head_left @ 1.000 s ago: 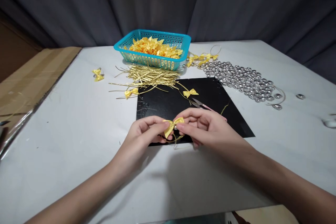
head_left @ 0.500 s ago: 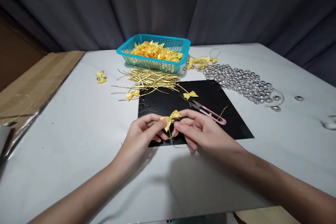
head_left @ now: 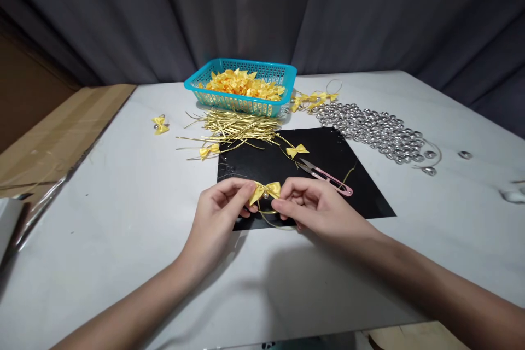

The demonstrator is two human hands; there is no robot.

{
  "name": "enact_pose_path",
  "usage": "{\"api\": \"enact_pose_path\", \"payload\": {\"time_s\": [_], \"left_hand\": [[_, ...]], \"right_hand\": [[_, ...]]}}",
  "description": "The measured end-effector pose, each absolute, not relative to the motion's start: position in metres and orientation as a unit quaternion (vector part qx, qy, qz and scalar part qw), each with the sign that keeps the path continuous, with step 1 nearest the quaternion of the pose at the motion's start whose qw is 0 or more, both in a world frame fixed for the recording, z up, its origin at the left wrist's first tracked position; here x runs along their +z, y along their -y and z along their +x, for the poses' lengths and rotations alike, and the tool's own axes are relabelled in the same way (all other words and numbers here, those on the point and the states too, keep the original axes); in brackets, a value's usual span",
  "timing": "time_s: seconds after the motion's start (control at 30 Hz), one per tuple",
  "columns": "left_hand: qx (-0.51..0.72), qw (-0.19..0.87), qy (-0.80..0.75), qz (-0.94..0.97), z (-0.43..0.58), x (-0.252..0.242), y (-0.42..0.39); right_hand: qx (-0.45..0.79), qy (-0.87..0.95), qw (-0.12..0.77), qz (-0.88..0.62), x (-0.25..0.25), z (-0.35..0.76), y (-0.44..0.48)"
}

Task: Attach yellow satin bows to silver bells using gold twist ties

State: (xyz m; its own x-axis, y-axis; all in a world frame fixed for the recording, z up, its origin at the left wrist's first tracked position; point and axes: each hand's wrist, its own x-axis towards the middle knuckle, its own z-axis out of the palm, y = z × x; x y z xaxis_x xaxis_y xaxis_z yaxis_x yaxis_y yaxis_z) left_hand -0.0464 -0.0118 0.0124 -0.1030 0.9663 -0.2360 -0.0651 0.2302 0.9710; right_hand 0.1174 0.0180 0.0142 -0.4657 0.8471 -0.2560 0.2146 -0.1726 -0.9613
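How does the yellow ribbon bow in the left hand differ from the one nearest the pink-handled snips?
The held yellow ribbon bow is pinched in the left hand; the resting yellow ribbon bow lies on the black sheet. The held bow shows a shiny bead at its middle; no bead shows on the resting bow. The held bow looks larger than the resting bow. Both are yellow.

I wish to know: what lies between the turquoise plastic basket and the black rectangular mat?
In the head view, a heap of thin gold strands lies between the turquoise basket and the black mat; some strands reach over the mat's edge.
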Motion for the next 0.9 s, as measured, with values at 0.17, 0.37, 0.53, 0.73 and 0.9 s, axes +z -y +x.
{"api": "enact_pose_path", "payload": {"time_s": [0.17,0.37,0.53,0.73,0.9], "left_hand": [[0.461,0.570,-0.558,0.389,-0.045,0.010,0.012],[0.475,0.585,-0.557,0.350,-0.042,0.007,0.013],[0.476,0.619,-0.547,0.302,-0.041,0.010,0.013],[0.493,0.613,-0.557,0.266,-0.042,0.009,0.011],[0.488,0.640,-0.533,0.259,-0.042,0.011,0.011]], "right_hand": [[0.680,0.540,0.219,-0.445,0.015,0.115,-0.016],[0.729,0.496,0.180,-0.435,0.008,0.108,-0.009],[0.666,0.526,0.250,-0.466,0.011,0.106,-0.008],[0.376,0.667,0.348,-0.541,0.006,0.112,-0.001],[0.305,0.774,0.271,-0.484,0.007,0.114,-0.003]]}}
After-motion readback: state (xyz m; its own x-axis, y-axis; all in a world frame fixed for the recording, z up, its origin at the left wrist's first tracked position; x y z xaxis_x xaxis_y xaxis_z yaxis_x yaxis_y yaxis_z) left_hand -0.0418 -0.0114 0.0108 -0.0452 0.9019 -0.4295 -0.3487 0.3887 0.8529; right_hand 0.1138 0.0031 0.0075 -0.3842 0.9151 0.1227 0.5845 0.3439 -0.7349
